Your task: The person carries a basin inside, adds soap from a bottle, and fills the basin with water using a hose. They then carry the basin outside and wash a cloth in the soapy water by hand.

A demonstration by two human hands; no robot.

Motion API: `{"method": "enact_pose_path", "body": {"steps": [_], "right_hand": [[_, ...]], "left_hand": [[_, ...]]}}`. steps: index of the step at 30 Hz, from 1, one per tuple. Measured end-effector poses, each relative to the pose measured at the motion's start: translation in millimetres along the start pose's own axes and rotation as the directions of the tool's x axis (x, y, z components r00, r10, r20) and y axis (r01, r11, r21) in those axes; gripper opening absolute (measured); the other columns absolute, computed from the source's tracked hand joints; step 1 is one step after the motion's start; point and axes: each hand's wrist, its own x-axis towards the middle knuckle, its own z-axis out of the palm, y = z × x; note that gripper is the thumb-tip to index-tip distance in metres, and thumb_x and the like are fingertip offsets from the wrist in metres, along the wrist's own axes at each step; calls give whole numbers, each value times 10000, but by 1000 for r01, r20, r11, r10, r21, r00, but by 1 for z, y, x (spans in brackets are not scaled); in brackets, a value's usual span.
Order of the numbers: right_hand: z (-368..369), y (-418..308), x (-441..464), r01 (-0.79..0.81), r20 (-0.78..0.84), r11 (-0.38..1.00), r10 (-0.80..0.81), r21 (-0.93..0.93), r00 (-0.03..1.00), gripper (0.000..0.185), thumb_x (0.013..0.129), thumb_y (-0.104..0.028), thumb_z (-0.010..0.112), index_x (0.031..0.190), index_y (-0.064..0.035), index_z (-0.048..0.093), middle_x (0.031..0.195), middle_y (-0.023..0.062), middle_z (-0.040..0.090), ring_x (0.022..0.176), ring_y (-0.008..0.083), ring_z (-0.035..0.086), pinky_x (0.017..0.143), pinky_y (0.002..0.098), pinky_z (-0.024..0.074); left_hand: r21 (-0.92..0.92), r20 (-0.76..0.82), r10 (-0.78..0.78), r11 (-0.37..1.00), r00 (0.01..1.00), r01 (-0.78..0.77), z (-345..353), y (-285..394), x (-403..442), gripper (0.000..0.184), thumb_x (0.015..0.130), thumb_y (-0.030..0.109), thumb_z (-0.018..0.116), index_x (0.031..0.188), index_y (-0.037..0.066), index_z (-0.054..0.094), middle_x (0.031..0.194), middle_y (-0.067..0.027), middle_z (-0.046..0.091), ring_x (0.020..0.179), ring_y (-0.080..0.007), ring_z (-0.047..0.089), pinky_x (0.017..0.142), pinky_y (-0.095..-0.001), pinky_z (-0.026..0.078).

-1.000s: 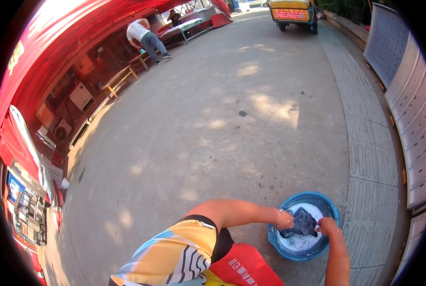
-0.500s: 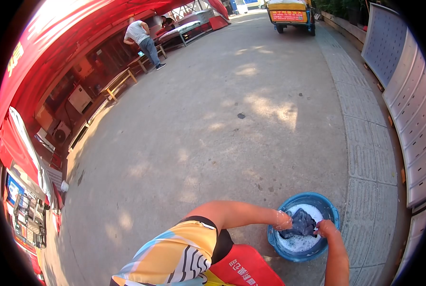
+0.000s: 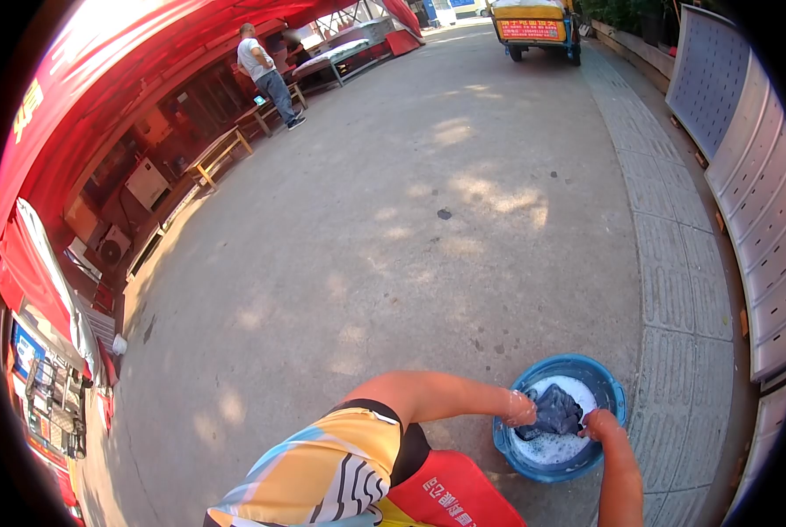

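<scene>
A dark blue-grey cloth (image 3: 556, 411) lies bunched in white suds (image 3: 555, 450) inside a round blue plastic basin (image 3: 611, 379). At the cloth's left edge, my left hand (image 3: 521, 409) is closed on it, with foam on the skin. My right hand (image 3: 597, 424) pinches the cloth's right edge, its fingers bent inward over the basin. Part of the fingers of both hands is hidden by the cloth and the viewing angle.
The basin stands on concrete beside a strip of paving (image 3: 683, 351). White panels (image 3: 753, 184) lean along the right. A cargo tricycle (image 3: 533, 31) is ahead. Under the red canopy (image 3: 103, 88) are wooden benches (image 3: 220, 154) and a standing person (image 3: 270, 75).
The cloth's folds have shifted slightly between my hands, and both hands keep hold. In the distance, the standing person has straightened up a little.
</scene>
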Motion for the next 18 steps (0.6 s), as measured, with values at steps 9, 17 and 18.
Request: {"method": "enact_pose_path", "body": {"steps": [9, 17, 18], "right_hand": [[4, -1, 0, -24, -3, 999, 24, 30, 1000, 342, 724, -352, 674, 934, -83, 661, 952, 127, 631, 913, 296, 595, 805, 381, 466], [11, -1, 5, 0, -64, 999, 3, 40, 998, 357, 703, -357, 694, 924, -79, 660, 939, 121, 634, 912, 284, 599, 798, 375, 475], [11, -3, 4, -10, -61, 999, 13, 44, 998, 361, 701, -359, 696, 925, -78, 660, 948, 116, 632, 916, 286, 597, 799, 375, 476]], "left_hand": [[11, -54, 62, 998, 997, -61, 18, -10, 10, 154, 710, 78, 552, 822, 13, 637, 887, -172, 622, 818, -332, 620, 650, -411, 519], [-16, -10, -18, 1000, 1000, 17, -9, 5, -8, 162, 705, 72, 554, 834, 24, 639, 888, -175, 623, 838, -330, 617, 651, -418, 514], [-7, -22, -26, 1000, 999, 25, -12, 7, -11, 161, 704, 73, 555, 833, 26, 640, 887, -174, 624, 838, -329, 617, 650, -419, 515]]}}
